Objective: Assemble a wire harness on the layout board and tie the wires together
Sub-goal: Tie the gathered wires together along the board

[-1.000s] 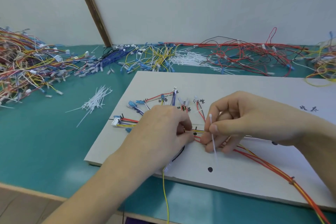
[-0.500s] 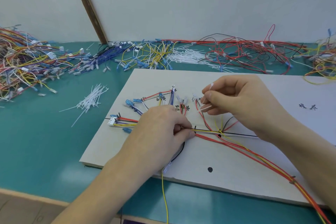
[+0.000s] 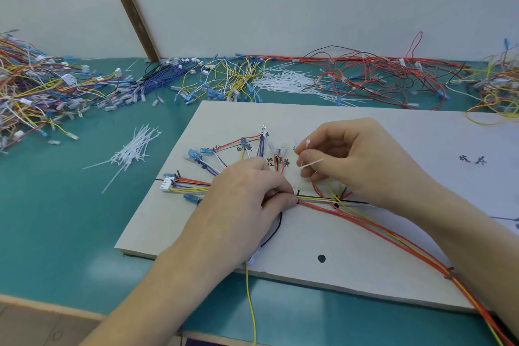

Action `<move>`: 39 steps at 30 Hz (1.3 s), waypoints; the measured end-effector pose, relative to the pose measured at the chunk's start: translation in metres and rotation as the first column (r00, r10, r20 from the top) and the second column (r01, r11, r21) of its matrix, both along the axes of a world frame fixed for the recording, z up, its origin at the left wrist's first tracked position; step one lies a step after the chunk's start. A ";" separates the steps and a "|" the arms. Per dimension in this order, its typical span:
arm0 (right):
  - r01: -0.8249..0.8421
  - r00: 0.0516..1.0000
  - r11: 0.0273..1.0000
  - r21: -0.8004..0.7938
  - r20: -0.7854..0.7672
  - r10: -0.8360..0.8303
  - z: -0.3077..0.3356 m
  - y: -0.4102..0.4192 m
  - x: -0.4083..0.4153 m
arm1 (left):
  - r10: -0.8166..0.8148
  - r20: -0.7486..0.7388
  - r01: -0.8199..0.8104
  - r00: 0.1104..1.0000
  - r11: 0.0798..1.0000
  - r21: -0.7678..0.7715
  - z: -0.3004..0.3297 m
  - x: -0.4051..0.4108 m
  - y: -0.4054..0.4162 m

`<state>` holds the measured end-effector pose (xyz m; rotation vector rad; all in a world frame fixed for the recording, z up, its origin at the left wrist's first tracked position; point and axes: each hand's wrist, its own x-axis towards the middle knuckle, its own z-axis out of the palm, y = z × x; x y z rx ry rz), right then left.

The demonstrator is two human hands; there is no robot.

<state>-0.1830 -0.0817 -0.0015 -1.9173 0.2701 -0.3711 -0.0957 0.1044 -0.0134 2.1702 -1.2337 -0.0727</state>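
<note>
A pale layout board [image 3: 365,126] lies flat on the teal surface [image 3: 70,219]. On it, red and yellow wires [image 3: 393,236] run from the near right to a pinched junction, fanning left into blue-tipped leads and a white connector [image 3: 166,184]. A white cable tie [image 3: 311,163] is held above.

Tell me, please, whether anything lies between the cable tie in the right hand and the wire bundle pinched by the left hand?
Nothing visible: bare layout board separates the cable tie from the wire bundle.
</note>
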 end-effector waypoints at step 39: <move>-0.302 0.944 0.934 -0.194 -0.197 0.264 -0.005 0.003 -0.006 | -0.070 0.067 0.069 0.995 0.998 0.015 0.000 -0.018 0.012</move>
